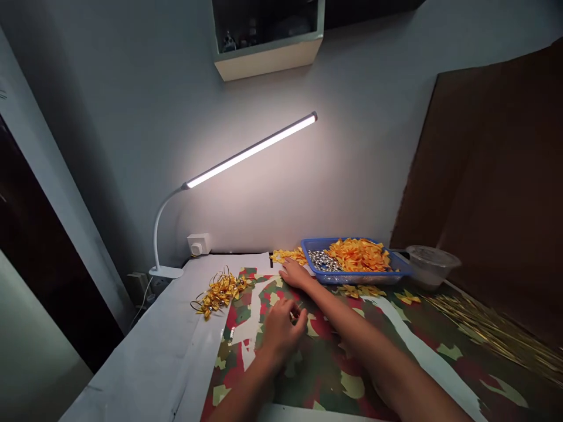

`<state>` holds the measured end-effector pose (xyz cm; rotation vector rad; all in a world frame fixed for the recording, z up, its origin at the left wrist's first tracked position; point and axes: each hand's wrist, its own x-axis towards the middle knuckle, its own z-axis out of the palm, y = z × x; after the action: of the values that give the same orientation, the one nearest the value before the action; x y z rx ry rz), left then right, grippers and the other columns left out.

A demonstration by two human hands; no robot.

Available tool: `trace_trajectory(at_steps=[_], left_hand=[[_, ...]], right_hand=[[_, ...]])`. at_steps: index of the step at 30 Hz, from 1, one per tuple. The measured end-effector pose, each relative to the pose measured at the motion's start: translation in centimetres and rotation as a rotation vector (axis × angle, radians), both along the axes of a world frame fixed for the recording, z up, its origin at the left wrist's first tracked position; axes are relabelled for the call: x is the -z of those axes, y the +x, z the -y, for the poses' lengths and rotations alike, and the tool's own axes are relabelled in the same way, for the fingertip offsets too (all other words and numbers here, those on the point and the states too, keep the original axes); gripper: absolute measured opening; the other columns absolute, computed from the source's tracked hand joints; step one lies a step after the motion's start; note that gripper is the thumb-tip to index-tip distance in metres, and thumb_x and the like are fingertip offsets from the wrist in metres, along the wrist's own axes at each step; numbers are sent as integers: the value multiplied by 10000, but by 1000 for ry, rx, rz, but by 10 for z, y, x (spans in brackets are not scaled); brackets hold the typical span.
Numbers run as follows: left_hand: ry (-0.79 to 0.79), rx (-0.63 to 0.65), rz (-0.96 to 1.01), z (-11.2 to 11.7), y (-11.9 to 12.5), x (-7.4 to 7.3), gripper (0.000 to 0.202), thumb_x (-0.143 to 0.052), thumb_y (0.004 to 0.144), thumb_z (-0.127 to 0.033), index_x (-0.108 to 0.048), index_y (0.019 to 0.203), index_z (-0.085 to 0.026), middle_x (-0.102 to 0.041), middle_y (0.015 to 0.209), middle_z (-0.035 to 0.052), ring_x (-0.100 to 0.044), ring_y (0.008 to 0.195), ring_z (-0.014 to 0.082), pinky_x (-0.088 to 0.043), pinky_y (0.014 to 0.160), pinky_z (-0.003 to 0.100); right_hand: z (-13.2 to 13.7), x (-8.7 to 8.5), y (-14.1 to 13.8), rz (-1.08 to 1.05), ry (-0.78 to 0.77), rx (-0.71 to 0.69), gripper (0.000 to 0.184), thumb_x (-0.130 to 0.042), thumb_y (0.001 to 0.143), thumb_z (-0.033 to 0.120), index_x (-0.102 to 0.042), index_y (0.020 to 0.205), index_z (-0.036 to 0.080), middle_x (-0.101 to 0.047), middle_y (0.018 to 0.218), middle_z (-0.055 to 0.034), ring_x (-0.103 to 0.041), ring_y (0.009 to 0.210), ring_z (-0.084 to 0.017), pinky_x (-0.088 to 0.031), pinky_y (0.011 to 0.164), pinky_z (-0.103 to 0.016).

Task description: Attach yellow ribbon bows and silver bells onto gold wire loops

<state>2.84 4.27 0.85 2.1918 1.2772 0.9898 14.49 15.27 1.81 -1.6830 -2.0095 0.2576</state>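
Observation:
My left hand is over the camouflage-patterned sheet, its fingers curled together with thumb and forefinger nearly meeting. Whatever it holds, if anything, is too small to make out. Farther forward, my right hand reaches to the near edge of a small heap of yellow ribbon bows by the wall, fingers stretched out and low. To the left of my hands lies a cluster of gold bows with wire loops. A blue basket behind my right forearm contains orange-yellow bows and silver beads or bells.
A lit desk lamp stands at the table's back left. Right of the basket is a clear plastic tub, with long gold strands in front of it. Loose bows lie before the basket. A brown cardboard panel rises at right.

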Motion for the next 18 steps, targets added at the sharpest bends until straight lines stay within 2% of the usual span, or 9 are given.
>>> trace_trajectory(at_steps=[5, 9, 11, 14, 16, 18], left_hand=[[22, -47, 94, 2, 0, -3, 190, -524, 736, -290, -457, 576, -212, -565, 716, 50, -558, 728, 233, -423, 726, 383], [32, -121, 249, 1, -2, -9, 157, -500, 765, -318, -465, 652, -216, -566, 781, 60, -557, 809, 247, -410, 814, 423], [23, -161, 352, 0, -3, -12, 131, -480, 787, -341, -466, 759, -214, -566, 813, 60, -560, 801, 232, -431, 793, 402], [-7, -190, 503, 1, -4, -17, 194, -443, 817, -382, -431, 894, -204, -572, 849, 61, -574, 736, 199, -467, 712, 351], [-21, -184, 578, 3, -5, -20, 212, -425, 828, -398, -431, 907, -202, -578, 854, 60, -581, 737, 191, -471, 700, 330], [-26, -163, 625, 6, -5, -23, 218, -423, 827, -410, -460, 875, -201, -578, 829, 50, -575, 755, 193, -461, 715, 323]], right_hand=[[-4, 3, 2, -237, -10, -52, 285, -532, 900, 303, -544, 1155, 175, -561, 1186, -84, -586, 991, -203, -503, 833, -410], [10, 1, 4, -548, -9, -118, 284, -541, 894, 309, -557, 1140, 168, -563, 1200, -88, -573, 1040, -219, -483, 872, -438], [28, 0, 5, -728, -23, -171, 274, -534, 886, 352, -607, 1075, 168, -594, 1197, -112, -553, 1115, -245, -461, 923, -452], [68, -2, 10, -993, -67, -260, 384, -461, 872, 483, -648, 1040, 193, -636, 1185, -122, -564, 1143, -264, -477, 928, -449], [96, -5, 14, -1129, -99, -301, 420, -480, 831, 530, -671, 1012, 203, -644, 1181, -113, -573, 1136, -272, -481, 932, -450], [119, -8, 19, -1259, -146, -318, 376, -546, 791, 502, -693, 973, 208, -663, 1150, -99, -580, 1128, -271, -470, 952, -450]])
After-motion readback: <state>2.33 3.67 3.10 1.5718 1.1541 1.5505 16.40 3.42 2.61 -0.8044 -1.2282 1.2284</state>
